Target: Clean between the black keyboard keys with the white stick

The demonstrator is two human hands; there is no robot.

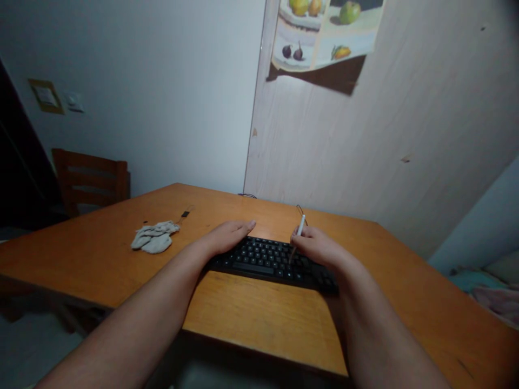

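**Hands at the keyboard on an orange wooden table**

On the orange wooden table [251,319], well to the left of the hands, a crumpled grey cloth [154,237] is lying, with a small dark strip [185,214] just beyond it. Behind the table's left end a wooden chair [91,178] is standing against the pale wall. A fruit poster [324,32] is hanging on the wood-panelled wall [365,151] straight ahead, its lower edge curling away. A thin dark cable [300,209] is looping on the table just behind the right hand. Nothing is lying between the arms and the keyboard.

The keyboard [271,262] is black, low and wide, with rows of dark keys showing faint white lettering, and it is sitting near the middle of the table, angled slightly to the right. The left hand [229,235] is resting flat and relaxed over the keyboard's left end, fingers stretched forward, gripping nothing. The right hand [318,246] is pinching a slim white pen-like tool [299,229], whose lower tip is touching the keys while its top is pointing up and away.
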